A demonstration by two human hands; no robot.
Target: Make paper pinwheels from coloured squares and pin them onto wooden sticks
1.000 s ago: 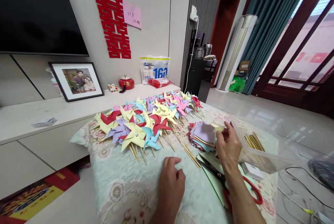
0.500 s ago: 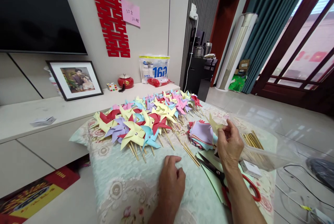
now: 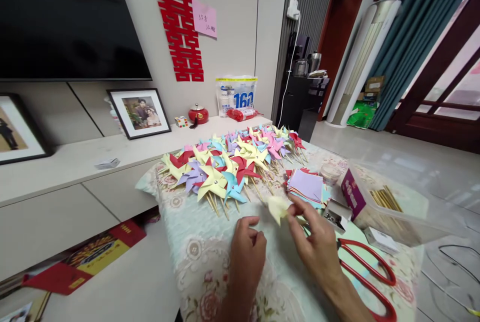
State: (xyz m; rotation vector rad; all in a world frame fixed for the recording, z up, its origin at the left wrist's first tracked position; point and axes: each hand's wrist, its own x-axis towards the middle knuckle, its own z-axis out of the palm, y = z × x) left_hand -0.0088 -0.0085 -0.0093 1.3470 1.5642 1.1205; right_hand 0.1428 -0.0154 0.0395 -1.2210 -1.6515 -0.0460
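My right hand (image 3: 312, 242) pinches a pale yellow paper square (image 3: 278, 207) and holds it just above the floral cloth (image 3: 195, 252). Close to its left, my left hand (image 3: 245, 252) rests on the cloth with its fingers curled and nothing visible in them. A stack of coloured paper squares (image 3: 305, 187) lies just behind my right hand. Further back, several finished paper pinwheels (image 3: 228, 164) on wooden sticks cover the cloth.
Red-handled scissors (image 3: 369, 274) lie right of my right hand. A clear plastic box (image 3: 397, 212) holding wooden sticks, a small open box (image 3: 335, 216) and a small round container (image 3: 330, 172) sit at the right. A white TV cabinet (image 3: 75, 162) with framed photos runs along the left.
My right hand lifted a yellow square off the stack and brought it left and down toward my left hand. The camera view shifted to the left.
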